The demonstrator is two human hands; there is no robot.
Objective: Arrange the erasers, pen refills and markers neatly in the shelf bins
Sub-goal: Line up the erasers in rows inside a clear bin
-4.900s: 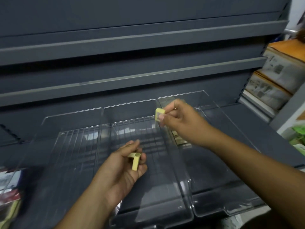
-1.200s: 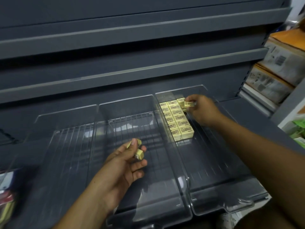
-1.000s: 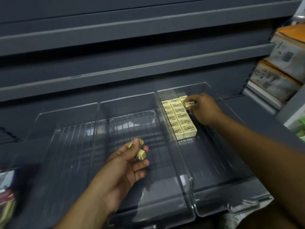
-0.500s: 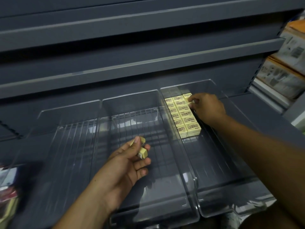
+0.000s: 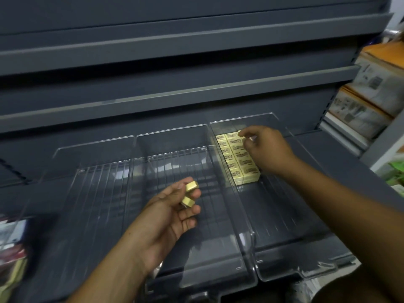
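Observation:
Three clear plastic bins sit side by side on a dark grey shelf. In the right bin (image 5: 282,277), yellow erasers (image 5: 237,159) lie in two neat rows along its left wall. My right hand (image 5: 265,149) hovers over the back of those rows, its curled fingertips pinching a pale eraser that is mostly hidden. My left hand (image 5: 169,217) hangs above the middle bin (image 5: 196,285), palm up, and holds two yellow erasers (image 5: 190,193) between thumb and fingers. The middle bin and the left bin (image 5: 65,149) hold nothing.
Dark grey shelf ledges (image 5: 175,95) run across above the bins. Stacked cardboard boxes (image 5: 371,99) stand on the neighbouring shelf at the right. Blurred coloured packets (image 5: 11,248) lie at the lower left edge.
My right hand carried one eraser from mid-air to the back of the rows in the right bin. My left hand has stayed over the middle bin with its erasers.

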